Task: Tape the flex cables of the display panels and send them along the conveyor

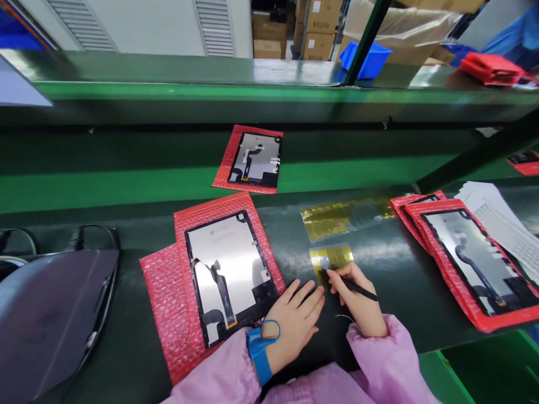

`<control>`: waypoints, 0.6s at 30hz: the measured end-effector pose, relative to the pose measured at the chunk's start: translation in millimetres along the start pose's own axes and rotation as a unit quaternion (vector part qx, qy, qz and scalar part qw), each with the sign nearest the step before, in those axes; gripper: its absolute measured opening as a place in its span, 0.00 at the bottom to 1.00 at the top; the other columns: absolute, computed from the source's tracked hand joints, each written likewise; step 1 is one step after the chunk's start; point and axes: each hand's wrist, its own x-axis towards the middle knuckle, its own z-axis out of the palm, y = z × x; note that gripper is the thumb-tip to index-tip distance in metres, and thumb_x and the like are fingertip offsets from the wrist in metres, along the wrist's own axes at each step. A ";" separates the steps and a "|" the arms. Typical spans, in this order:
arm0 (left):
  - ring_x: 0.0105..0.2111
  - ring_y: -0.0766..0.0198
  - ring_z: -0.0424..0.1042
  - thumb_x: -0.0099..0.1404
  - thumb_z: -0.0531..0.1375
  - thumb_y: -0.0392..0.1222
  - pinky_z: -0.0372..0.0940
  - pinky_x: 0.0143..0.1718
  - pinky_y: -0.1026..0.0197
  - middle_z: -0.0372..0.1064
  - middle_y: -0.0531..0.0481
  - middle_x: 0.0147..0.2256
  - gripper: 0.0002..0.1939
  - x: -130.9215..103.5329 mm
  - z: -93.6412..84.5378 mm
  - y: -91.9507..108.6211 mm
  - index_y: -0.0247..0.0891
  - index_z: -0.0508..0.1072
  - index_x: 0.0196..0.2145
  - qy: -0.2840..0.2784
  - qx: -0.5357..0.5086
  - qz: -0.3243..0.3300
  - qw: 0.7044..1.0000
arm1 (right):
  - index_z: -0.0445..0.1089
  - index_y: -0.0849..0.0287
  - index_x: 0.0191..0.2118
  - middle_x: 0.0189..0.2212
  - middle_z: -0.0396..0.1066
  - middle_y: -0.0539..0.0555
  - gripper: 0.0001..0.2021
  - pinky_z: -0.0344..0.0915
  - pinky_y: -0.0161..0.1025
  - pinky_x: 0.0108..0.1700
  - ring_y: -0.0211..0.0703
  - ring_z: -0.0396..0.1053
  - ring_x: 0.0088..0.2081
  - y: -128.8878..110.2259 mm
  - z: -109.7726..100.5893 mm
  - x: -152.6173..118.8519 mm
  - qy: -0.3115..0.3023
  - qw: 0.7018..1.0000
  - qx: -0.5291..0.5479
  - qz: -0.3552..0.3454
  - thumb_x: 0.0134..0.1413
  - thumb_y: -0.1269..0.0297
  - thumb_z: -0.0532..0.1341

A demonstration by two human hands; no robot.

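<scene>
In the head view, the right hand (pixel 356 297) pinches a slim black tweezers-like tool (pixel 360 289) between thumb and fingers, its tip at a small sheet of yellow film (pixel 343 253) on the dark green counter (pixel 379 247). The left hand (pixel 295 317), wearing a blue wrist strap (pixel 259 356), lies palm down with its fingers slightly spread, just beside the yellow film. It overlaps the near right corner of a display panel (pixel 229 247); whether it presses on the panel, I cannot tell.

That panel lies back side up on a red bubble-wrap pouch (pixel 181 224), a dark flex cable (pixel 223 292) across it; another red bubble-wrap sheet (pixel 158 297) shows from underneath. A longer yellow film strip (pixel 328 220) lies beyond the small sheet. Farther back, a second panel (pixel 263 151) rests on red wrap.

At the right, a third panel (pixel 463 241) tops stacked red pouches (pixel 446 280) beside white printed sheets (pixel 501 219). At the left sits a dark grey device (pixel 54 314). A blue bin (pixel 374 59) stands on the shelf (pixel 290 70) behind.
</scene>
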 end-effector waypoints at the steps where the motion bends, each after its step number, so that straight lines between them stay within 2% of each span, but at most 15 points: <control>1: 0.66 0.53 0.61 0.75 0.55 0.51 0.52 0.67 0.48 0.65 0.47 0.65 0.27 0.2 0.0 0.0 0.32 0.64 0.65 0.000 0.000 0.001 1.000 | 0.67 0.55 0.28 0.19 0.72 0.47 0.19 0.59 0.32 0.18 0.33 0.60 0.14 0.0 0.2 0.2 0.003 1.000 0.005 -0.003 0.55 0.44 0.67; 7: 0.66 0.53 0.62 0.75 0.56 0.51 0.52 0.67 0.49 0.66 0.47 0.65 0.27 0.9 3.7 0.4 0.33 0.65 0.64 0.013 -0.015 0.000 1.000 | 0.66 0.55 0.26 0.19 0.73 0.48 0.19 0.53 0.31 0.16 0.33 0.61 0.16 0.3 -1.2 -1.7 0.034 0.993 0.096 -0.059 0.54 0.49 0.70; 10: 0.66 0.52 0.62 0.74 0.57 0.51 0.53 0.67 0.48 0.66 0.46 0.65 0.27 0.4 6.6 1.3 0.33 0.65 0.64 0.016 -0.026 -0.002 1.000 | 0.65 0.55 0.26 0.19 0.73 0.48 0.19 0.54 0.31 0.16 0.33 0.60 0.15 1.7 -1.1 -5.1 0.039 0.989 0.128 -0.058 0.54 0.50 0.71; 14: 0.67 0.53 0.61 0.75 0.55 0.49 0.52 0.67 0.49 0.66 0.46 0.65 0.24 -0.2 7.9 3.2 0.32 0.67 0.63 0.016 -0.031 -0.006 0.999 | 0.65 0.55 0.27 0.19 0.74 0.48 0.19 0.56 0.31 0.17 0.32 0.60 0.15 2.8 3.9 -10.7 0.041 0.990 0.118 -0.061 0.54 0.50 0.71; 18: 0.67 0.55 0.61 0.76 0.53 0.47 0.51 0.68 0.52 0.66 0.47 0.65 0.22 -0.9 5.7 4.2 0.34 0.68 0.62 0.012 -0.036 -0.010 0.999 | 0.67 0.56 0.30 0.20 0.73 0.47 0.19 0.58 0.31 0.18 0.31 0.60 0.15 2.6 7.3 -12.8 0.104 0.992 0.051 -0.052 0.54 0.47 0.70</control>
